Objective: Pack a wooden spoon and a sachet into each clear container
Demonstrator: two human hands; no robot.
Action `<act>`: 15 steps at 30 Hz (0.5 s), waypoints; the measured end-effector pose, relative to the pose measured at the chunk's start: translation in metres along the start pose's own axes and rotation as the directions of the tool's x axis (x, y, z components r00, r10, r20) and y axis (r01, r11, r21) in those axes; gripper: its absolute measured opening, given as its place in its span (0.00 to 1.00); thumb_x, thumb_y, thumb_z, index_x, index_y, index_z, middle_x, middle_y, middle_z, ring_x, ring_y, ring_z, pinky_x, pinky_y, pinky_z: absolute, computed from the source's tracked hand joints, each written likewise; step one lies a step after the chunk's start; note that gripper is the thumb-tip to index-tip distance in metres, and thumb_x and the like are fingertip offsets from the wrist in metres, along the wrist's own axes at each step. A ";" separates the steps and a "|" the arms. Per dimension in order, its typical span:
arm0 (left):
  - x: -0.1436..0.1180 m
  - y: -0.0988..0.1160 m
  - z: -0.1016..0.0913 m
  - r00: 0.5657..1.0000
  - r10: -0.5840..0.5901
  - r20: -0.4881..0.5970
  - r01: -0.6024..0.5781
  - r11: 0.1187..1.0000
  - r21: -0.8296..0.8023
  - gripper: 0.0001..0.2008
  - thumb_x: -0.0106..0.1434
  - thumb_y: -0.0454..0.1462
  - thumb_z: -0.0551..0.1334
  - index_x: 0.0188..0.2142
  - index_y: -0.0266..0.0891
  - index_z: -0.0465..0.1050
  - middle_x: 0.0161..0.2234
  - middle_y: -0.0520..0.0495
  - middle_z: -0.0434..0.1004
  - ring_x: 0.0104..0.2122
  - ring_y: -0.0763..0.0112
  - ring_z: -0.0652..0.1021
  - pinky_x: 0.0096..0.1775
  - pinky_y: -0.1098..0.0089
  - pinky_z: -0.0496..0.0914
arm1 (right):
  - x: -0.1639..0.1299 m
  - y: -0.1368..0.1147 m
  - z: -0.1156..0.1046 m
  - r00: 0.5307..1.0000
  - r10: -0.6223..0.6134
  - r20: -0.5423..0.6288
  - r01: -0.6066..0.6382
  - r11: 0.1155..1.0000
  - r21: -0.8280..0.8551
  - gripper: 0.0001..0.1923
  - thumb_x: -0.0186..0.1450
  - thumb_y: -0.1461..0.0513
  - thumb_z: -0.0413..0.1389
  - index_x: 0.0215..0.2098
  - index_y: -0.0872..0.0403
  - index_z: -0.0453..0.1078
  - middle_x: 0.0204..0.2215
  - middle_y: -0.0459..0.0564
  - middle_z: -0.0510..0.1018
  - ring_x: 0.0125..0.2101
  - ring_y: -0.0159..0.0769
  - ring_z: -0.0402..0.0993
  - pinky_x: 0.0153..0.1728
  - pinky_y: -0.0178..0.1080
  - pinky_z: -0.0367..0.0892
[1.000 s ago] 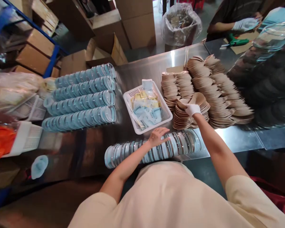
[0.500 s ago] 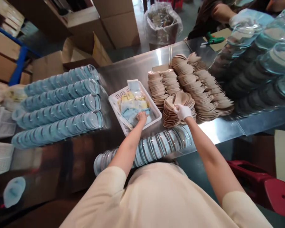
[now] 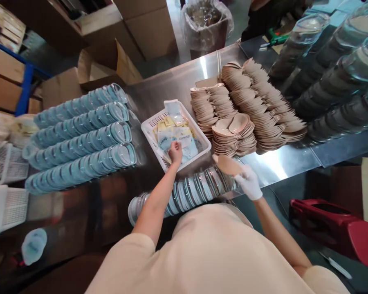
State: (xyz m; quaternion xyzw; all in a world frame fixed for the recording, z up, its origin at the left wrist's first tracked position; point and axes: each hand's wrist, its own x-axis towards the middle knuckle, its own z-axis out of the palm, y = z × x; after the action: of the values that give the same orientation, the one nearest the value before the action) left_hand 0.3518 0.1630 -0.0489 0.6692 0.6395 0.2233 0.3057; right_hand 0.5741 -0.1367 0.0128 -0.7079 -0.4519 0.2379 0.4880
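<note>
My left hand (image 3: pixel 175 152), bare, is over the white plastic basket (image 3: pixel 206 149), its fingers pinched at the edge of a white packet with blue print (image 3: pixel 166 136). Several yellow and white packets lie loosely piled beneath it. In a white glove, my right hand (image 3: pixel 249 181) grips a brown, shallow, spoon-shaped piece (image 3: pixel 229 165) by one end. That piece is tilted above the right end of a row of nested clear cups (image 3: pixel 199 188) lying along the table edge. Nearby, stacks of the same brown pieces (image 3: pixel 234 132) stand behind my right hand.
Four rows of nested bluish cups (image 3: pixel 79 163) lie on the left of the steel table (image 3: pixel 153 87). Tall clear stacks (image 3: pixel 334 81) stand at the right, near a green glue gun (image 3: pixel 277 38). A lined bin (image 3: pixel 205 30) and red stool (image 3: pixel 328 216) are on the floor.
My right hand has lifted a brown piece off the front stack and brought it toward my body. My left hand has shifted slightly left within the basket, its fingers now drawn together.
</note>
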 end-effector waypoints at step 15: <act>-0.120 0.042 0.021 0.631 0.368 0.683 -0.301 0.928 -0.221 0.09 0.65 0.30 0.61 0.44 0.43 0.73 0.33 0.51 0.79 0.36 0.64 0.80 0.47 0.62 0.75 | -0.035 0.024 0.012 0.971 0.176 0.160 -0.219 0.923 0.315 0.29 0.67 0.39 0.59 0.59 0.45 0.74 0.75 0.50 0.58 0.74 0.50 0.53 0.74 0.52 0.53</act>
State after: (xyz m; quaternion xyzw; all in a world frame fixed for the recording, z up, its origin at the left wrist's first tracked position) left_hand 0.3865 0.0416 -0.0239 0.7956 0.3249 0.0264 0.5107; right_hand 0.5576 -0.1642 -0.0179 -0.6410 -0.3625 0.4035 0.5431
